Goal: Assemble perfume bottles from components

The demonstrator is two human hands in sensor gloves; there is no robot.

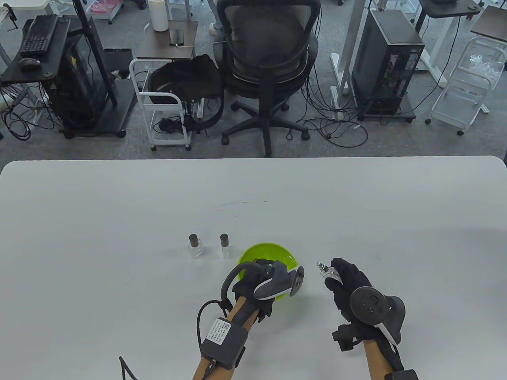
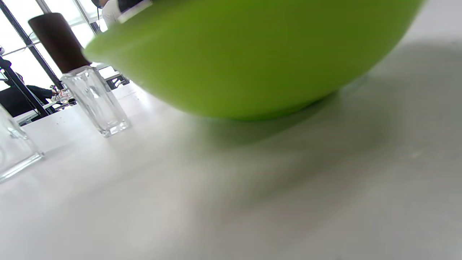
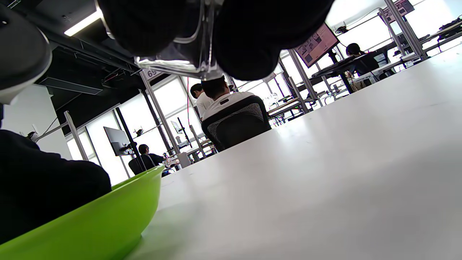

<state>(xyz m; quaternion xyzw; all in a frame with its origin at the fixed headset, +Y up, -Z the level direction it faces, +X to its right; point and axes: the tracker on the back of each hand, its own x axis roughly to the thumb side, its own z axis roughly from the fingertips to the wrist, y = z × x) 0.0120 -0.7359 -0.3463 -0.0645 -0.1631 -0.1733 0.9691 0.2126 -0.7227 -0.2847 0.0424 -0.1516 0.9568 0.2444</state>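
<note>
Right now your right hand (image 1: pixel 348 291) sits at the lower right of the table view, raised a little off the white bench (image 1: pixel 119 221), with its grip closed around a small clear glass bottle (image 1: pixel 325 270). The bottle's neck pokes out past your fingertips toward the upper left, and it carries no dark cap. In the right wrist view the same bottle (image 3: pixel 184 54) shows as clear glass at the top edge, pinched between your gloved fingers (image 3: pixel 245 43).

Your left hand (image 1: pixel 261 283) reaches into the green bowl (image 1: pixel 253 253) just below the centre of the table view. The tracker covers your fingers there, so you cannot tell from these pictures whether that grip has hold of anything or how far it is open. The left wrist view shows only the bowl's outer wall (image 2: pixel 252 57) from low down, with no fingers in sight.

Two finished bottles stand upright on the bench just left of the bowl, each with a dark brown cap: the slimmer capped bottle (image 1: pixel 225 246) nearer the bowl, and the squatter capped bottle (image 1: pixel 195 246) to its left, a small gap between them. The slimmer one (image 2: pixel 86 83) stands close by the bowl in the left wrist view.
</note>
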